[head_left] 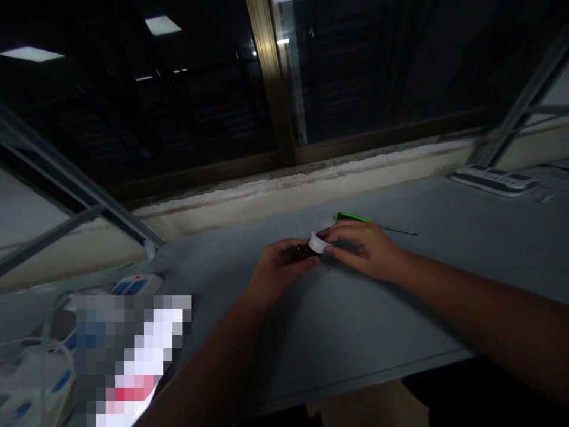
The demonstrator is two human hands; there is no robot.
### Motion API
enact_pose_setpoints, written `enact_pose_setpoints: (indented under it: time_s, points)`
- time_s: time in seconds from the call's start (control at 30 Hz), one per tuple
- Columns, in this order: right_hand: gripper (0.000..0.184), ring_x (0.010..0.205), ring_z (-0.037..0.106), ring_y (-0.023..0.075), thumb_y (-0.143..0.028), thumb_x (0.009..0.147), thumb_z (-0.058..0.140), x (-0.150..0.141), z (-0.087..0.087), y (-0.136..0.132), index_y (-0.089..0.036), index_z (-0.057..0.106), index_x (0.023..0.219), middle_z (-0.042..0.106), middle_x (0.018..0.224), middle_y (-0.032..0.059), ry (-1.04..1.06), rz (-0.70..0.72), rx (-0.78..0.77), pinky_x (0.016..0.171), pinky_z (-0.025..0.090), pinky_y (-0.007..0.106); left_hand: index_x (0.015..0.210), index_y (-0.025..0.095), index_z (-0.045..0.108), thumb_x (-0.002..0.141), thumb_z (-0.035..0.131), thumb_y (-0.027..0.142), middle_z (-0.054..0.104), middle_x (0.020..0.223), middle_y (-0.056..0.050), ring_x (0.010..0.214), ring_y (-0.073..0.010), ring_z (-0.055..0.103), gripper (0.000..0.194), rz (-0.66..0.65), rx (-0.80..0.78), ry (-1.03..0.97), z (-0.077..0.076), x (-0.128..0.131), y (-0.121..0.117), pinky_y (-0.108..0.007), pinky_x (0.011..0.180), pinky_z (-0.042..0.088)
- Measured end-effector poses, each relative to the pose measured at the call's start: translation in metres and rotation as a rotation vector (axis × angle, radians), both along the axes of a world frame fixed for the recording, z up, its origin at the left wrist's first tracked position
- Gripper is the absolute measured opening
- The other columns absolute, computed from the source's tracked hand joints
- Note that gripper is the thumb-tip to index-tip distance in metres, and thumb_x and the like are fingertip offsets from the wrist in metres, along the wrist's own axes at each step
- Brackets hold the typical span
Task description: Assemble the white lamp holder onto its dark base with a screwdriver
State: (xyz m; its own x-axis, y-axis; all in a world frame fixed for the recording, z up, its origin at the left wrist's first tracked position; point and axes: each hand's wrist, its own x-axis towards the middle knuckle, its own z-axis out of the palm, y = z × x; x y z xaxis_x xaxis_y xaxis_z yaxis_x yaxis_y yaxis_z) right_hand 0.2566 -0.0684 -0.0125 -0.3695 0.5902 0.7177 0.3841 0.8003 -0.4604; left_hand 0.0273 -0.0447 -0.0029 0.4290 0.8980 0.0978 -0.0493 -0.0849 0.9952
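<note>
My left hand [278, 264] is closed around a small dark object [301, 252] that I cannot make out well, held just above the grey table [311, 332]. My right hand [362, 246] pinches a small white cap-like piece [318, 242] at the dark object's right end. Both hands meet near the middle of the table. A tiny speck, perhaps a screw [328, 272], lies on the table just below them. A screwdriver with a green handle [355, 217] and a thin metal shaft lies right behind my right hand.
A white power strip [493, 178] rests at the far right by the wall. Another power strip [133, 286] and white cables [31, 367] sit at the left, beside a blurred patch. A dark window and metal frame bars stand behind the table.
</note>
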Motion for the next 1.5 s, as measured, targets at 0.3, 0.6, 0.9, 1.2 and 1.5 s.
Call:
enact_pose_setpoints:
  time_s: [0.3,0.6,0.9,1.2,1.5]
  points:
    - [0.006,0.084,0.067,0.0155,-0.023,0.096,0.066,-0.011,0.003,-0.013,-0.019,0.066,0.093,0.071,0.092,0.0044,0.014,-0.097,0.088,0.076,0.053,0.03,0.108,0.015,0.077,0.074,0.091,0.032,0.078,0.105,-0.01,0.1,-0.0214,0.071,0.04,-0.005,0.06,-0.022,0.008,0.002,-0.008,-0.036,0.098,0.051]
    - [0.009,0.091,0.068,0.0185,-0.022,0.094,0.067,-0.031,-0.001,-0.024,-0.019,0.067,0.103,0.072,0.097,0.0056,0.08,-0.107,-0.008,0.081,0.054,0.032,0.111,0.021,0.065,0.093,0.071,0.05,0.067,0.103,-0.003,0.093,-0.015,0.064,0.034,0.117,0.076,-0.035,-0.003,0.009,-0.017,-0.026,0.084,0.052]
    - [0.015,0.11,0.068,0.021,-0.025,0.096,0.062,0.0,0.015,0.002,-0.022,0.07,0.109,0.073,0.112,0.0075,-0.045,-0.03,0.095,0.102,0.054,0.04,0.097,0.017,0.058,0.073,0.089,0.034,0.075,0.1,-0.006,0.079,-0.015,0.073,0.043,0.097,-0.12,-0.205,0.021,0.012,-0.019,-0.026,0.074,0.058]
    - [0.029,0.106,0.072,0.0347,-0.024,0.091,0.058,0.087,-0.013,0.065,-0.017,0.075,0.114,0.075,0.112,0.0169,-0.646,-0.596,-0.39,0.098,0.055,0.05,0.088,0.019,0.051,0.07,0.081,0.038,0.068,0.073,-0.002,0.048,-0.0083,0.06,0.04,-0.216,-0.291,-0.456,0.042,-0.002,-0.025,-0.012,0.037,0.033]
    - [0.08,0.108,0.072,0.0197,-0.021,0.085,0.078,0.039,0.085,-0.016,-0.058,0.038,0.144,0.068,0.118,-0.0054,0.588,0.079,-0.122,0.091,0.067,0.043,0.101,0.019,0.061,0.074,0.079,0.035,0.071,0.081,-0.003,0.065,-0.0121,0.069,0.036,-0.162,-0.384,-0.584,0.039,-0.009,-0.023,-0.017,0.057,0.055]
